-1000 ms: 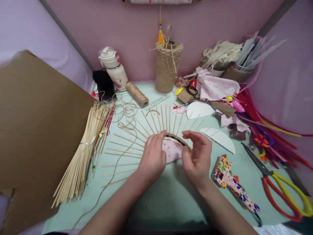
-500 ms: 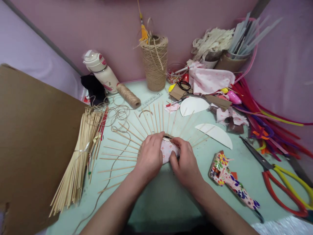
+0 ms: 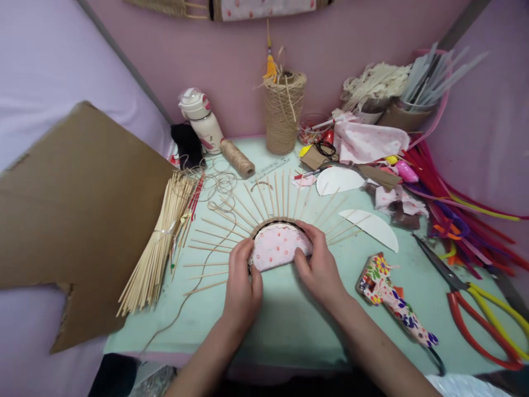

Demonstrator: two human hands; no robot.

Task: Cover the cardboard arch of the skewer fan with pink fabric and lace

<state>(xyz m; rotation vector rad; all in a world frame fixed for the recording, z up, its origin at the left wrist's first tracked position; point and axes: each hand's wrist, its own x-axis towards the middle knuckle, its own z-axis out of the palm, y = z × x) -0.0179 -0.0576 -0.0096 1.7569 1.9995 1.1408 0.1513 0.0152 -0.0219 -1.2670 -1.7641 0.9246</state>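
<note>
A half-round piece covered in pink dotted fabric (image 3: pixel 278 247) lies in front of me, with a brown twine-wrapped rim (image 3: pixel 273 221) along its curved edge. Thin wooden sticks (image 3: pixel 243 212) fan outward from that rim. My left hand (image 3: pixel 243 275) grips the piece's left end, thumb toward its straight edge. Around the right end are the fingers of my right hand (image 3: pixel 316 262), the thumb resting on the fabric. Two white half-round card pieces (image 3: pixel 341 181) lie beyond, to the right. Some right-hand sticks overlap the nearer white half-round (image 3: pixel 374 229).
At left are a bundle of sticks (image 3: pixel 155 248) and a large cardboard sheet (image 3: pixel 91 215). A flowered glue gun (image 3: pixel 390 298) and large scissors (image 3: pixel 458 284) lie at right. Behind stand a white bottle (image 3: pixel 204 124) and a big twine spool (image 3: pixel 285 113). A loose twine strand (image 3: pixel 182 309) trails at left.
My left hand has slid from the top of the fabric piece to its left end, uncovering the dotted fabric. My right hand stays at the right end. The camera view has shifted.
</note>
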